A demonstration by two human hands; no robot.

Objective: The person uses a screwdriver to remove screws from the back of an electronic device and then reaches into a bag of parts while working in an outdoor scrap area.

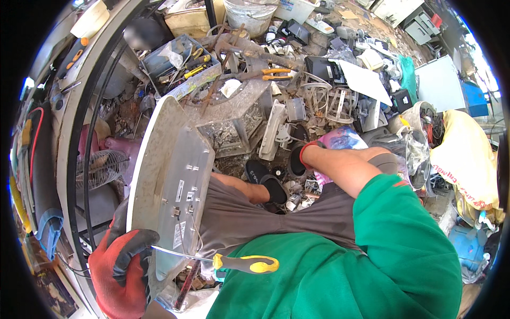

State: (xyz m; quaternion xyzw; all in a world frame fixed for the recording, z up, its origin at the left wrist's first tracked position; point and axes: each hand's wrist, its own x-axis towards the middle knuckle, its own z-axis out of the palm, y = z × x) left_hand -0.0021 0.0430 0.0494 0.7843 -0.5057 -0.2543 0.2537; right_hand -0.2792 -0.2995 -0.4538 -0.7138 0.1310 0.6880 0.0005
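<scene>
At the lower left, my left hand (pixel 123 268), in a red and black glove, is closed on the lower edge of a large grey-white appliance casing (pixel 183 154). The casing stands tilted beside my left leg, its inner face showing screws, labels and a thin wire. A screwdriver (pixel 247 263) with a yellow and dark handle lies across in front of my green top; its shaft end meets the gloved fingers. My right arm reaches down past my right knee. Only the red cuff and dark part of my right hand (pixel 305 154) show, near my shoes (pixel 257 173); its fingers are hidden.
Scrap covers the ground ahead. A tool tray (pixel 180 64), orange-handled pliers (pixel 276 73) and a dusty metal frame (pixel 226 135) lie beyond the casing. A fan guard (pixel 103 170) and black rack post (pixel 79 133) stand left. A yellow sack (pixel 462 159) sits right.
</scene>
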